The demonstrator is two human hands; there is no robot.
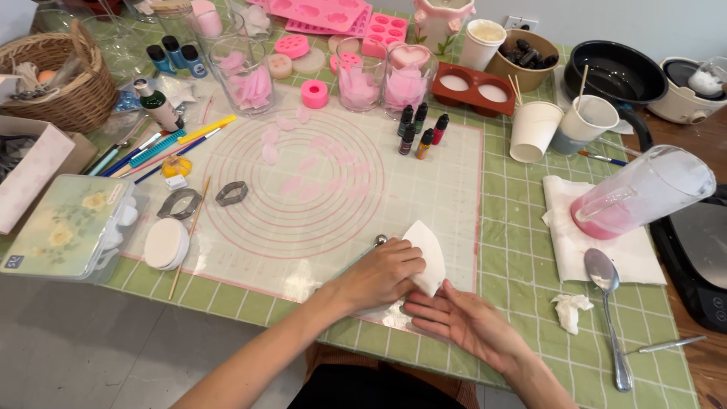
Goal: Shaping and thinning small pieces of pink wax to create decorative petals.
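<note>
My left hand [382,274] grips a white curved sheet [429,252] at the near edge of the translucent mat with pink circles [333,189]. A thin metal ball-tipped tool [376,242] pokes out by that hand's knuckles. My right hand [458,318] lies palm up and open just below the sheet, its fingertips close to the sheet's lower edge. Several pale pink petal shapes [291,163] lie scattered on the mat.
A tilted clear cup with pink liquid [636,197] rests on a napkin, with a spoon [609,303] below it. Small dye bottles [420,129], paper cups [534,129], pink moulds [326,15], glass jars [242,76], a wicker basket [57,76] and a floral box [64,227] ring the green checked cloth.
</note>
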